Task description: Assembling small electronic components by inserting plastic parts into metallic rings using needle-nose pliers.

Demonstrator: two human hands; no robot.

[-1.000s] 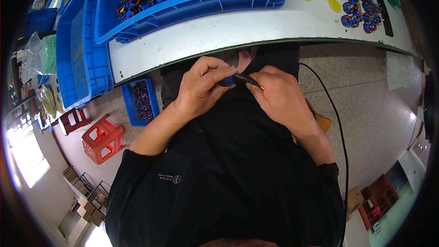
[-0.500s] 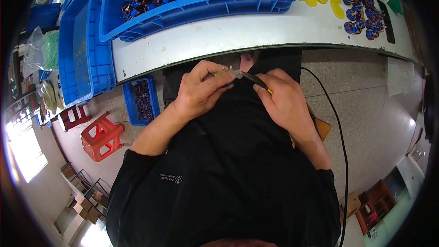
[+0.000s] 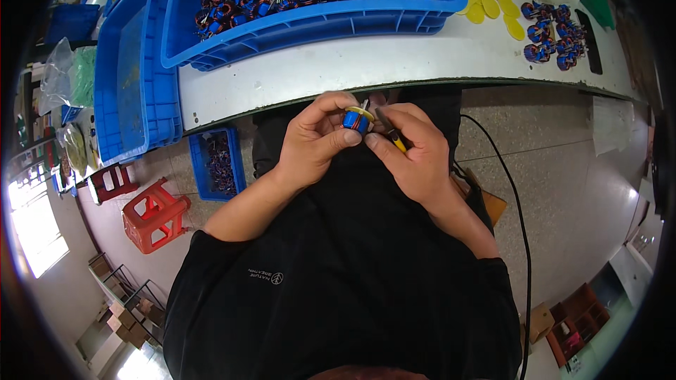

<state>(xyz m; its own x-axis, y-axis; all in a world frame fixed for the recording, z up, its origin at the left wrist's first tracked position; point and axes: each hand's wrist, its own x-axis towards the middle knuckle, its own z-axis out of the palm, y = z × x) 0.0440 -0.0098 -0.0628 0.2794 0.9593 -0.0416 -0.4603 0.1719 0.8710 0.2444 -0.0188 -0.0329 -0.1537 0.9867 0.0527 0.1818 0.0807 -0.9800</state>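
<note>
Below the worktop (image 3: 394, 63) edge, we are pinching the coil (image 3: 355, 120) in our left hand (image 3: 317, 142), right hand (image 3: 415, 158) gripping the tool (image 3: 391, 131), tip pointing just beside the coil.

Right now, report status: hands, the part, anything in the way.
Left hand pinching a small blue wound coil with a yellow disc on top. Right hand gripping a yellow-handled tool beside the coil. Both just below the white bench edge; nothing between them.

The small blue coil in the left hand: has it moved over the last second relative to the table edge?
No clear move: the blue coil stays just below the table edge, pinched by the left hand.
</note>
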